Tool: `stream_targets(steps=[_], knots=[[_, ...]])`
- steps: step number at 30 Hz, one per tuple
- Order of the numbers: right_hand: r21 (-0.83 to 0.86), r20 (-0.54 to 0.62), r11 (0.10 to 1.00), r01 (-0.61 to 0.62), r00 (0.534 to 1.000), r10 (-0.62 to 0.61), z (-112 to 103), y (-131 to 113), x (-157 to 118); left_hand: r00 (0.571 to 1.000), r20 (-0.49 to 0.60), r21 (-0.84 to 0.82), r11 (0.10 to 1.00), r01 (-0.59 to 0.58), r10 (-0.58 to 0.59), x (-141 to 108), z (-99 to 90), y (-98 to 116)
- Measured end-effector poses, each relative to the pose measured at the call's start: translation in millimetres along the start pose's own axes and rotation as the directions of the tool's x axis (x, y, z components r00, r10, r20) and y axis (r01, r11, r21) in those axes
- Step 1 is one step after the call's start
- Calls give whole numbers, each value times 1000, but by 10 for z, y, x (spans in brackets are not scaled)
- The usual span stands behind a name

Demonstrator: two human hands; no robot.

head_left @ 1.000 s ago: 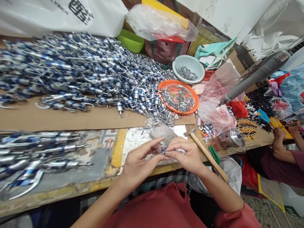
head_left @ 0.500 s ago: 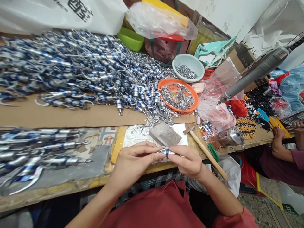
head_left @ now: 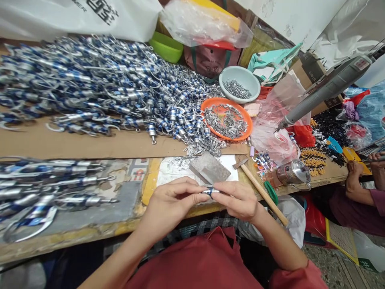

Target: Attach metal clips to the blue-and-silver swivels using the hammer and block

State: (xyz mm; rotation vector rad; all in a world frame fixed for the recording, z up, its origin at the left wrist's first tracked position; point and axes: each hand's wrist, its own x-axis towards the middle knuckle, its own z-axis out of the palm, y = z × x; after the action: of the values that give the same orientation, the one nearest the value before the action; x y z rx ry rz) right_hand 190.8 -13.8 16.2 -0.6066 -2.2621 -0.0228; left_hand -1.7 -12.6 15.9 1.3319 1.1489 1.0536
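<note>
Closely pinched between thumbs and fingers of left hand (head_left: 170,202) and right hand (head_left: 239,200): 1 small silver-and-blue metal fitting (head_left: 210,192), near the counter's (head_left: 117,228) front edge, before a grey block (head_left: 209,167). Hammer (head_left: 261,191) beside right hand.

At the upper left of the frame, I can read Latin letters ending in MER (head_left: 79,5) on the white sack (head_left: 129,22), near big black Chinese characters (head_left: 104,13) that the top edge cuts, so I can't read them whole. Small lettering on the pink bag (head_left: 200,60) at top centre is too faint for me. Print on the cardboard box (head_left: 306,74), upper right, and the labels on the grey power driver (head_left: 331,87) and metal mug (head_left: 291,176) are illegible.
</note>
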Motion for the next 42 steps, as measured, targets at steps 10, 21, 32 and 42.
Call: stream_targets(steps=[10, 21, 32, 42], knots=[[6, -93, 985, -173, 981, 173, 95, -81, -46, 992, -57, -154, 982, 106, -116, -31, 91, -49], [323, 238, 679, -659, 751, 616, 37, 132, 78, 973, -49, -361, 912, 194, -227, -67, 197, -183], [-520, 331, 728, -447, 680, 654, 474, 1174, 243, 945, 142, -486, 811, 325, -293, 64, 231, -218], [-77, 165, 746, -662, 729, 664, 79, 849, 96, 933, 163, -538, 764, 356, -319, 164, 193, -287]])
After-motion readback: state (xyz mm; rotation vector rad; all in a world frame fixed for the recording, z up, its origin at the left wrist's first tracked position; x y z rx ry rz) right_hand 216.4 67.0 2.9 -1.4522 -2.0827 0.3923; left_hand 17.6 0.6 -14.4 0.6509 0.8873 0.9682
